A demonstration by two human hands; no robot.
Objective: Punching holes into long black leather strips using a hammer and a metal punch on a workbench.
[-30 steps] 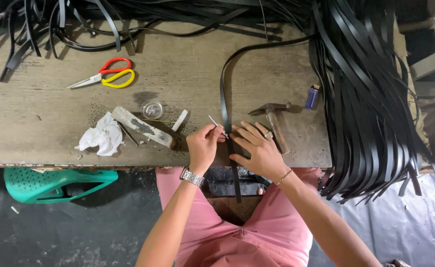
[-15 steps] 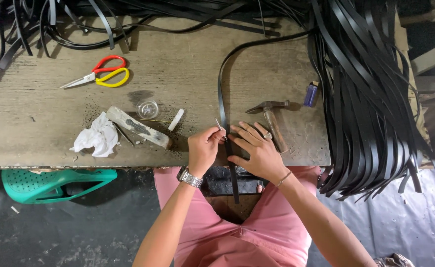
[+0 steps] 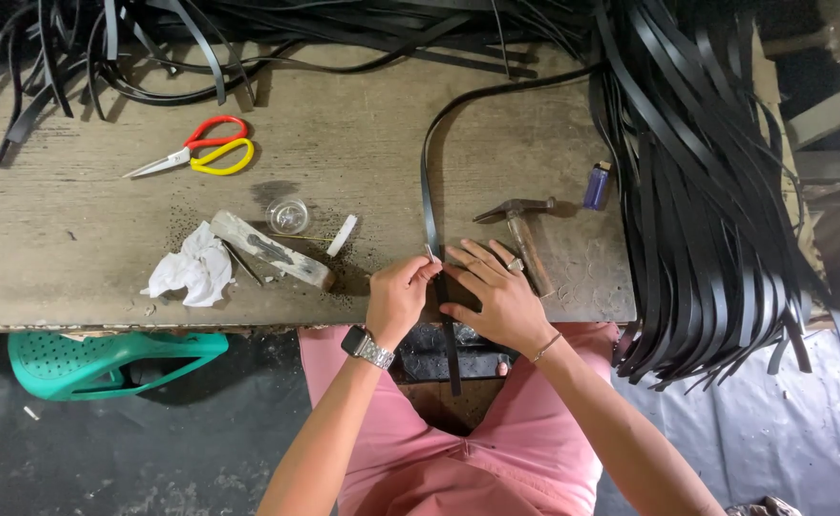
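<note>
Left hand (image 3: 396,298) pinches a small pale piece against the black strap (image 3: 428,205) at the worktop (image 3: 76,258) edge, right hand (image 3: 496,291) spread flat pinning the strap steady, hammer (image 3: 520,234) just beyond its fingers.

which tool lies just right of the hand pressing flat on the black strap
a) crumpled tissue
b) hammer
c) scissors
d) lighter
b, the hammer lies beside the right hand that presses the black strap to the bench; the scissors lie far off to the left.
</note>
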